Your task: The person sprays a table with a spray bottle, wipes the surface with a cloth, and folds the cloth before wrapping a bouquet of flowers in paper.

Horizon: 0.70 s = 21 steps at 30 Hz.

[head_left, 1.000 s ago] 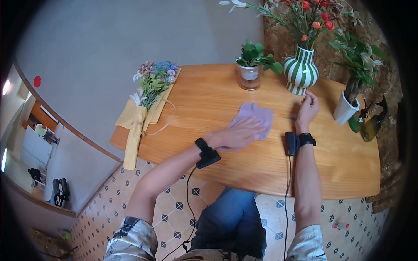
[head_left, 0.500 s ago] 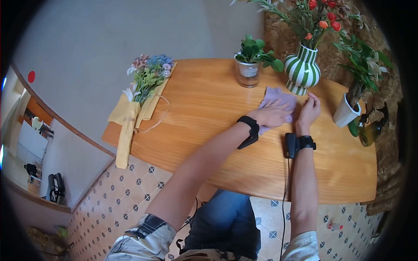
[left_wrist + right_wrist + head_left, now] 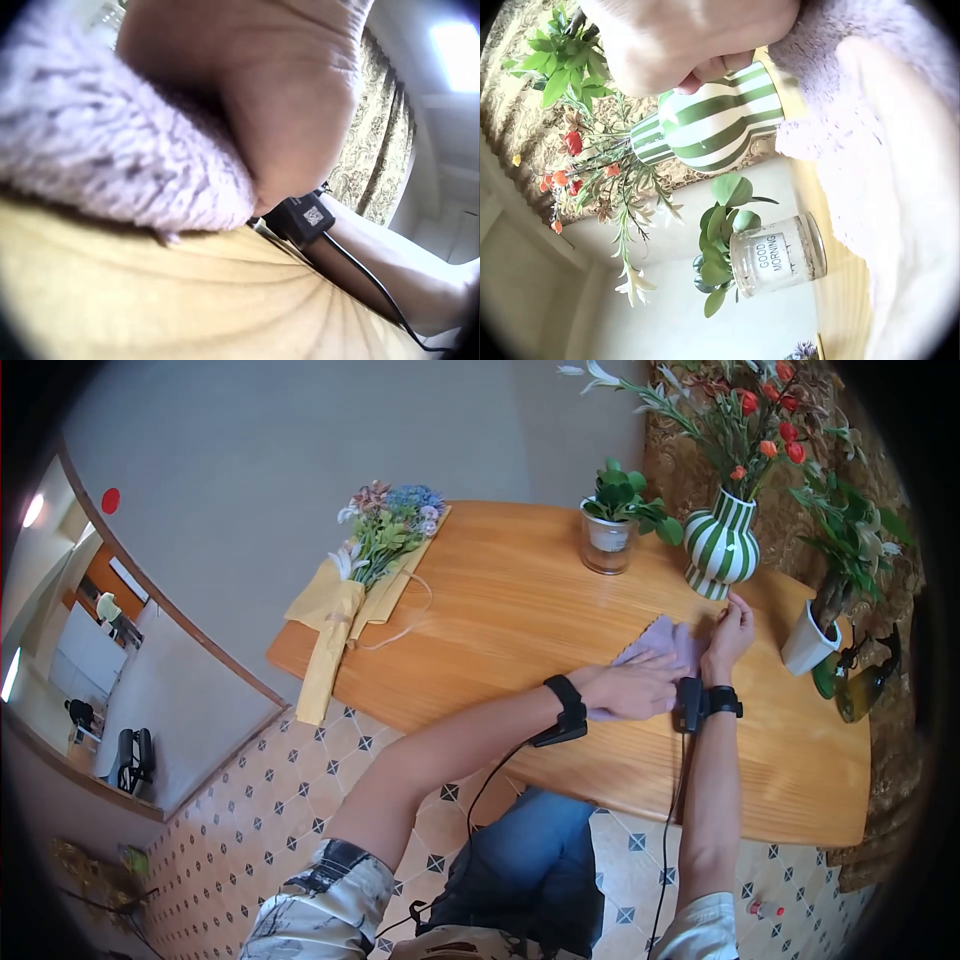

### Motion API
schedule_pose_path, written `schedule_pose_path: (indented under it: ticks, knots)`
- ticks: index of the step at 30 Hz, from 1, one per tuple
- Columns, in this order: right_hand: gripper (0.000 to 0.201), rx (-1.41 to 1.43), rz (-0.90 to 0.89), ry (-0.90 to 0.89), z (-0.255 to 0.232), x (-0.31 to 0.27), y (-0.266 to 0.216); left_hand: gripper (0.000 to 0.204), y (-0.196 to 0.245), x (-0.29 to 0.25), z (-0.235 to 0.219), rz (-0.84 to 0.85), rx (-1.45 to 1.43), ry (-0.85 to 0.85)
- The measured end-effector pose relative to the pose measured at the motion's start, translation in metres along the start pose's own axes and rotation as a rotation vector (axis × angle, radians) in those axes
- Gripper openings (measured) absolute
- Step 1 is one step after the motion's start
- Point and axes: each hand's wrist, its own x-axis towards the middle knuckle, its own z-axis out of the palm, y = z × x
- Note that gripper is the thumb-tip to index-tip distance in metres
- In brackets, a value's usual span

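My left hand point(image 3: 632, 690) lies flat, fingers extended, on a fuzzy purple cloth point(image 3: 682, 646) on the wooden table point(image 3: 500, 590). In the left wrist view the cloth point(image 3: 97, 142) is bunched under the palm. My right hand point(image 3: 733, 635) rests just right of the cloth with fingers loosely curled and nothing seen in them. Its fingertips are close to the base of a green-and-white striped vase point(image 3: 720, 550) of red and white flowers. In the right wrist view the vase point(image 3: 712, 124) appears behind those fingers.
A glass-potted plant point(image 3: 607, 545) stands left of the vase. Right of it are a white-potted plant point(image 3: 808, 642) and a spray bottle point(image 3: 862, 690). A paper-wrapped bouquet point(image 3: 345, 600) lies along the table's left side. Black cables point(image 3: 668, 790) trail from both wrists.
The left hand and cloth slid right toward the vase and right hand, then came back toward the near edge. The right hand stays beside the vase. The head view has shifted slightly.
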Motion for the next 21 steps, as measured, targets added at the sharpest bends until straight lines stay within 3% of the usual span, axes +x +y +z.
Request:
schedule_pose_path:
  ticks: [6, 10, 12, 13, 15, 17, 19, 21]
  knots:
    - [0.015, 0.025, 0.006, 0.004, -0.001, 0.003, 0.007, 0.051, 0.006, -0.021, -0.009, -0.017, -0.018, 0.072]
    - [0.015, -0.021, 0.051, 0.006, 0.0, -0.006, -0.006, 0.052, -0.042, -0.033, 0.014, 0.06, -0.086, 0.117]
    - [0.016, -0.005, 0.061, -0.009, -0.002, -0.005, -0.005, 0.053, -0.073, -0.053, 0.033, 0.108, -0.605, 0.176]
    - [0.016, -0.009, 0.061, -0.004, -0.002, -0.004, -0.005, 0.053, -0.079, -0.064, 0.029, 0.111, -0.609, 0.172]
    - [0.016, -0.012, 0.059, -0.012, -0.003, -0.003, -0.003, 0.062, -0.095, -0.094, 0.01, -0.098, -0.826, 0.423]
    - [0.016, -0.021, 0.06, -0.006, -0.002, -0.004, -0.003, 0.063, -0.148, -0.14, 0.012, -0.125, -0.339, 0.308]
    - [0.016, -0.034, 0.065, -0.004, -0.002, -0.007, -0.006, 0.051, -0.179, -0.165, -0.021, -0.379, 0.074, 0.107]
    - [0.016, -0.031, 0.094, -0.032, 0.0, -0.011, -0.011, 0.05, -0.167, -0.163, -0.046, -0.462, 0.081, 0.19]
